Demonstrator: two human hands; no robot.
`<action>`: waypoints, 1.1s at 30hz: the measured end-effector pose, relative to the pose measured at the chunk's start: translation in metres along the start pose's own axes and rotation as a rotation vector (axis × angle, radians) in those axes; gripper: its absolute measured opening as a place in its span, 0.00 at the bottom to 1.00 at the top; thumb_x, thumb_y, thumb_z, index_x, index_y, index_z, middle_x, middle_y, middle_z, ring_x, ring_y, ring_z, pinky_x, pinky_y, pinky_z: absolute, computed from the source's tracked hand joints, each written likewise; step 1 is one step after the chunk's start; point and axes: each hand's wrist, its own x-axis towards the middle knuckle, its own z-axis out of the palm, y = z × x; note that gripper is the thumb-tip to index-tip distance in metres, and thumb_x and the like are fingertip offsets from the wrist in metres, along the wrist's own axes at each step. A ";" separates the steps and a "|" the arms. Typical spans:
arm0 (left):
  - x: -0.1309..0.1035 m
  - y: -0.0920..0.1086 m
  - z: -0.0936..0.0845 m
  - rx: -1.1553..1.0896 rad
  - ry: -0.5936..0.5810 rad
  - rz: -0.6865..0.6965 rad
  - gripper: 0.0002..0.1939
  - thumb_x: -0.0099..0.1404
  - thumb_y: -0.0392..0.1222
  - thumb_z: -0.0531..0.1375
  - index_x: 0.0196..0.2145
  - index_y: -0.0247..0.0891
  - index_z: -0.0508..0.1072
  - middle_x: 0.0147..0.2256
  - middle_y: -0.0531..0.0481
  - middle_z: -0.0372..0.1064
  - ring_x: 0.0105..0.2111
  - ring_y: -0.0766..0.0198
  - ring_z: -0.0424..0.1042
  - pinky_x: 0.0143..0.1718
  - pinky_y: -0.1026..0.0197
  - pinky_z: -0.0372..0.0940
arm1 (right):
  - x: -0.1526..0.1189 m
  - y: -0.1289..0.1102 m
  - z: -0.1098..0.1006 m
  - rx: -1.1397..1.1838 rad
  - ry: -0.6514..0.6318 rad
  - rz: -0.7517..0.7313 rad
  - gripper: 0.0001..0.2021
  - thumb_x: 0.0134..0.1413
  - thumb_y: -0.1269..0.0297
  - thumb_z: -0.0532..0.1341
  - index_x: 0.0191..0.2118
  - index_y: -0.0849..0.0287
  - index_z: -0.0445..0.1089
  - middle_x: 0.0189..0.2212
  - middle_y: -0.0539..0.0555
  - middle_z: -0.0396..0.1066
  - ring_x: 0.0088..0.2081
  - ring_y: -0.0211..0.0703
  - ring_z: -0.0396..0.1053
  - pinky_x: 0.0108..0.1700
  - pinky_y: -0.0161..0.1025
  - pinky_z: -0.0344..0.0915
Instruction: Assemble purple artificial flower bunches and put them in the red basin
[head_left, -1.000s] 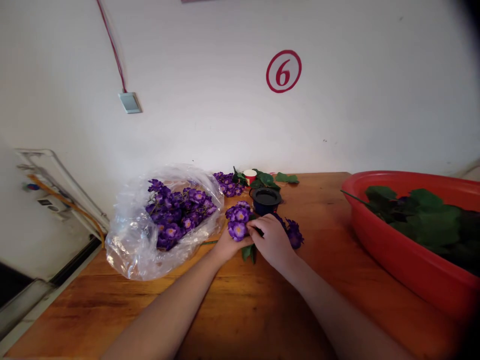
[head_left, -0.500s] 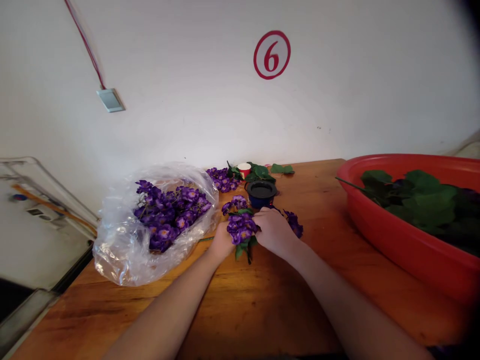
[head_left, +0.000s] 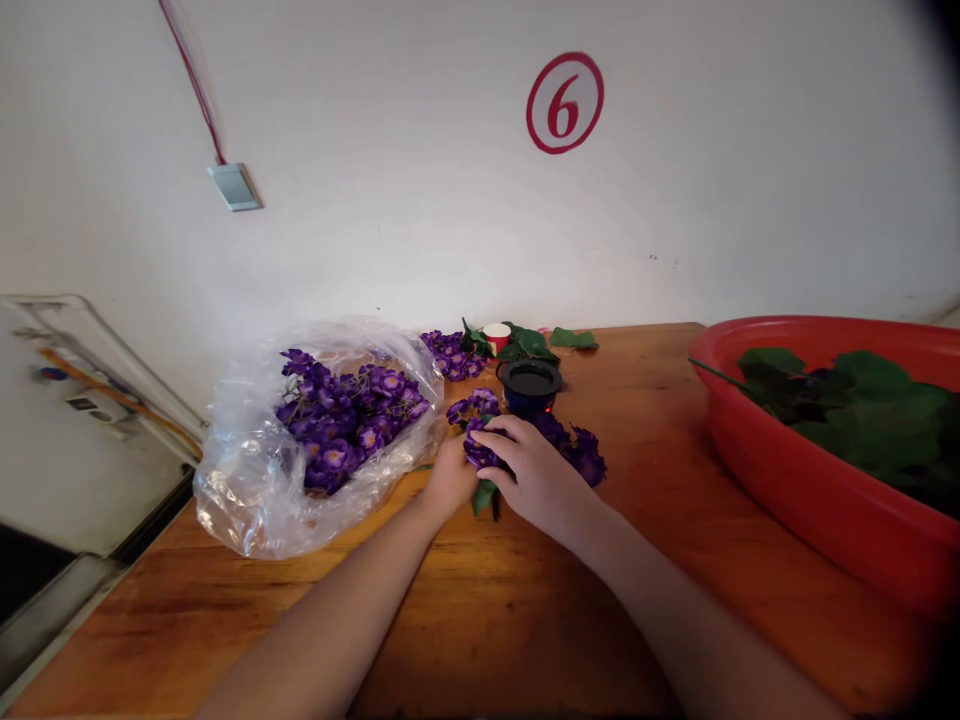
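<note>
Close to the middle of the table, my left hand (head_left: 454, 475) is closed around a sprig of purple artificial flowers (head_left: 478, 455) with green leaves; the blossoms hide its fingertips. From the right, my right hand (head_left: 529, 460) curves over the same flowers, its fingers above a blossom and its thumb below, covering part of it. More purple flowers (head_left: 586, 458) lie just beyond my right hand. Behind the hands stands a small dark pot (head_left: 530, 380) with a black rim and a red light low on its side.
A clear plastic bag (head_left: 247, 500) full of purple flowers lies on the left. On the right is a large red tub (head_left: 787, 500) with green leaves. Along the wall are more purple flowers (head_left: 454, 355), a red-and-white cup (head_left: 497, 337) and loose leaves (head_left: 574, 339).
My right hand's fingers have opened out and moved left over the blossoms, covering more of them. My left hand stays at the sprig. The whole view has shifted slightly.
</note>
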 end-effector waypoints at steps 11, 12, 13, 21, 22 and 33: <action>0.000 0.001 0.000 0.051 -0.079 0.005 0.07 0.57 0.32 0.55 0.23 0.34 0.68 0.24 0.52 0.68 0.28 0.64 0.65 0.30 0.64 0.57 | 0.004 0.022 0.018 -0.106 0.075 -0.129 0.14 0.56 0.79 0.55 0.29 0.58 0.76 0.33 0.57 0.73 0.37 0.47 0.66 0.41 0.44 0.67; 0.000 0.002 0.000 0.040 -0.087 0.002 0.07 0.57 0.33 0.56 0.23 0.34 0.68 0.25 0.52 0.68 0.28 0.64 0.65 0.30 0.64 0.58 | 0.004 0.022 0.018 -0.097 0.091 -0.132 0.14 0.56 0.79 0.55 0.29 0.57 0.76 0.33 0.57 0.73 0.37 0.46 0.67 0.42 0.44 0.68; 0.000 0.004 0.000 0.013 -0.089 -0.005 0.06 0.58 0.35 0.57 0.24 0.34 0.69 0.25 0.51 0.68 0.29 0.64 0.66 0.31 0.64 0.58 | 0.005 0.023 0.016 -0.085 0.119 -0.126 0.14 0.56 0.79 0.56 0.29 0.57 0.76 0.33 0.57 0.74 0.37 0.46 0.68 0.43 0.44 0.68; -0.002 0.008 0.003 -0.223 -0.104 -0.201 0.21 0.56 0.53 0.65 0.40 0.36 0.69 0.19 0.61 0.58 0.19 0.72 0.58 0.22 0.69 0.53 | 0.044 0.043 -0.050 0.022 0.513 0.184 0.04 0.52 0.67 0.63 0.30 0.55 0.77 0.33 0.54 0.77 0.37 0.47 0.73 0.44 0.44 0.68; -0.002 0.009 0.002 -0.206 -0.125 -0.190 0.19 0.56 0.54 0.65 0.37 0.36 0.70 0.19 0.60 0.58 0.19 0.72 0.58 0.22 0.69 0.52 | 0.052 0.050 -0.059 0.013 0.513 0.208 0.04 0.52 0.67 0.63 0.29 0.55 0.77 0.33 0.54 0.77 0.37 0.47 0.73 0.44 0.44 0.67; 0.000 0.013 0.001 -0.033 -0.254 -0.090 0.13 0.58 0.50 0.64 0.28 0.36 0.75 0.24 0.54 0.66 0.25 0.69 0.63 0.27 0.67 0.56 | 0.078 0.119 -0.057 -0.271 0.271 0.141 0.09 0.52 0.74 0.58 0.30 0.59 0.77 0.33 0.57 0.76 0.40 0.48 0.69 0.47 0.45 0.64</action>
